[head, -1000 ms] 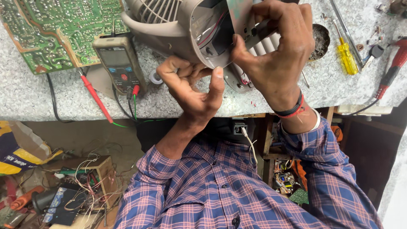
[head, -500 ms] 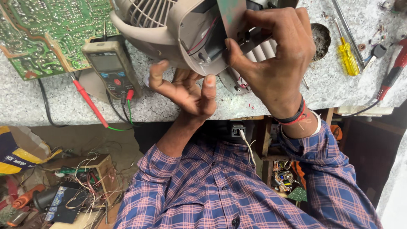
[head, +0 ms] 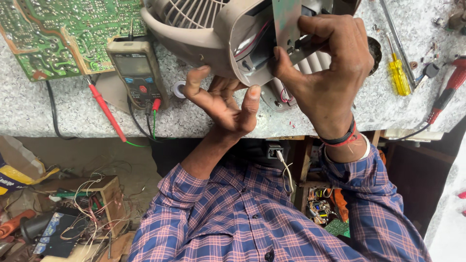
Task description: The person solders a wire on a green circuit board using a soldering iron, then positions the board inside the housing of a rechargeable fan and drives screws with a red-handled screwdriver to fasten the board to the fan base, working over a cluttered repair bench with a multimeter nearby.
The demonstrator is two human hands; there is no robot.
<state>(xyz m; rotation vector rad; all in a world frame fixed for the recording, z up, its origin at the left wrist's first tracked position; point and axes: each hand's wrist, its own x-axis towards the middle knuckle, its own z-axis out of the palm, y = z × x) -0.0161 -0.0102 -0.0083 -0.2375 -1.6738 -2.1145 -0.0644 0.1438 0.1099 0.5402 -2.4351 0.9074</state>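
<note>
A beige plastic fan housing with a grille is held tilted over the speckled grey worktop. My right hand pinches a small green circuit board that stands in the housing's open side, thumb on its lower edge. My left hand is just under the housing, palm up and fingers spread. Its index fingertip touches the housing's lower rim, and it holds nothing. Red and dark wires show inside the opening.
A multimeter with a red probe lies to the left, beside a large green circuit board. A yellow screwdriver and a red-handled tool lie to the right. Wires and boxes clutter the floor.
My left hand has risen and its fingers have spread up to the housing's lower rim. My right hand has kept its hold on the small board.
</note>
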